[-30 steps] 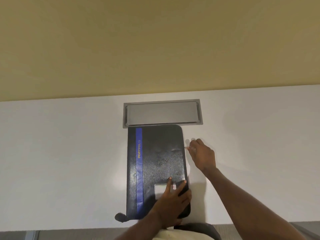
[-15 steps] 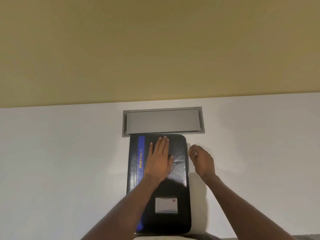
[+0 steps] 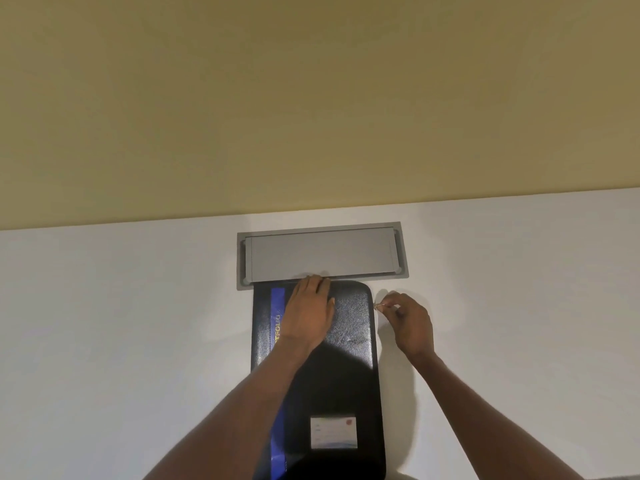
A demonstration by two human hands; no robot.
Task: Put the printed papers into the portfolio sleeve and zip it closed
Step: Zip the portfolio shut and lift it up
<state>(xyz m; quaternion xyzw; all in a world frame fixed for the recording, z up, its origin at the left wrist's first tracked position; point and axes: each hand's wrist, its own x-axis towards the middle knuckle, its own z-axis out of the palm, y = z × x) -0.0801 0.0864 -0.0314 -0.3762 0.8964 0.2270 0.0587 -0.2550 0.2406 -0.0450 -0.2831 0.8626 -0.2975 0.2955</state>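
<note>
A: Left hand first. Half a second back it lay mid-cover; a second back it pinned the near end by the label. Now it lies flat, fingers together and extended, on the far end of the portfolio, fingertips at the far edge.

B: So the hold-down has travelled up the cover. And the right hand?

A: Pinched shut on a small metal tab, the zip pull, just off the portfolio's right edge near the far right corner. It was lower along that edge a second ago, so the pull has been run away from the person.

B: Reading: right side is closing, left hand shifted to brace against the pull. Papers?

A: None visible. Cover shut flat; my guess is they are inside. Cannot confirm.

B: Zip fully closed?

A: Cannot tell. The corner and the far edge may remain; the teeth are too fine to see.

B: Surroundings?

A: Portfolio lies lengthwise on the white worktop, blue stripe at left, white label near end. Its far edge touches the frame of the grey hatch. Yellow wall behind.
</note>
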